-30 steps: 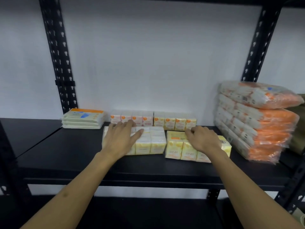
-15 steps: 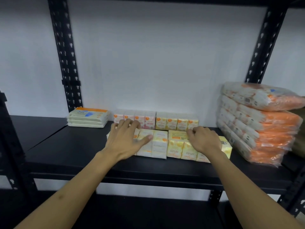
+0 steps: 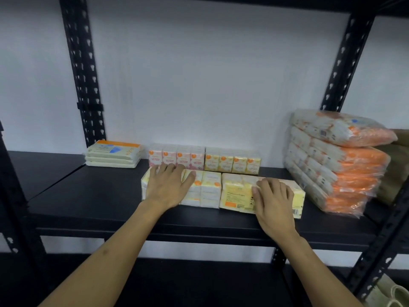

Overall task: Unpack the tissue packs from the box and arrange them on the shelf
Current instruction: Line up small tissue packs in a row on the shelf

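Covering much of two tissue bundles on the shelf, the left hand lies flat, grip released, on the pale bundle; the right hand curls over the yellow bundle. Their print is too blurred to read.

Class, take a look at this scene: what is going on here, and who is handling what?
A person is arranging tissue packs on a black shelf. The left hand rests flat on a pale yellow-and-white pack in the front row; the right hand rests with curled fingers on a yellow pack beside it. The two packs sit side by side. Behind them stands a row of small pink and yellow packs. No box is in view.
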The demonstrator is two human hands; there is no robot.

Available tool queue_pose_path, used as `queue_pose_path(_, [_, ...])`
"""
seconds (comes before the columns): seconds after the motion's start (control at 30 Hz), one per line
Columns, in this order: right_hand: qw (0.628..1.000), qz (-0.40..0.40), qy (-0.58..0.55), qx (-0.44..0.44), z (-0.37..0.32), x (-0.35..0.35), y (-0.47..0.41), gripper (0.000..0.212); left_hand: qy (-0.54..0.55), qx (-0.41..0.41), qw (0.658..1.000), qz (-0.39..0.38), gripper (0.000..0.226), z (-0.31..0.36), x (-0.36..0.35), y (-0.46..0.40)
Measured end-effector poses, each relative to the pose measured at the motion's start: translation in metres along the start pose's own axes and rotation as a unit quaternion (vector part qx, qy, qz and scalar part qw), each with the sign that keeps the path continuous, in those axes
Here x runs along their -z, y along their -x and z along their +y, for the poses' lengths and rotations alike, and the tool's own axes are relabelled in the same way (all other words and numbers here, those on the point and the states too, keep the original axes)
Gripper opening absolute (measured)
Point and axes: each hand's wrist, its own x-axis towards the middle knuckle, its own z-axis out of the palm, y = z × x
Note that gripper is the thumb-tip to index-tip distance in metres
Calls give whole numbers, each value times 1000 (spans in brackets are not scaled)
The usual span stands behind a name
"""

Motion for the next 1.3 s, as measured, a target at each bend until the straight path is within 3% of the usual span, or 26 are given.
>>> queue_pose_path(0.3, [994, -72, -2, -87, -13, 32, -49, 29, 14, 0, 1000, 3, 82, -1, 4, 6])
queue_pose_path(0.5, [958, -262, 60, -96, -16, 10, -70, 51, 71, -22, 995, 70, 63, -5, -1, 33])
queue_pose_path(0.7, [975, -179, 84, -99, -15, 0, -62, 46, 123, -30, 985, 120, 56, -10, -7, 59])
queue_pose_path(0.8, [987, -107, 108, -57, -13, -10, -54, 38, 128, -12, 983, 130, 54, -10, -14, 66])
queue_pose_path(0.9, [997, -51, 47, -38, -11, -19, -41, 34, 107, 0, 985, 138, 54, -8, -15, 67])
queue_pose_path(1.0, [997, -40, -34, -50, -10, -27, -19, 31, 84, 5, 986, 141, 55, -5, -15, 65])
queue_pose_path(1.13, [997, -40, -41, -45, -8, -25, -13, 33, 30, 3, 990, 137, 56, -2, -6, 60])
queue_pose_path(1.3, [997, -41, -29, -50, -17, -11, -11, 37, 63, -66, 993, 77, 82, 9, 19, 44])
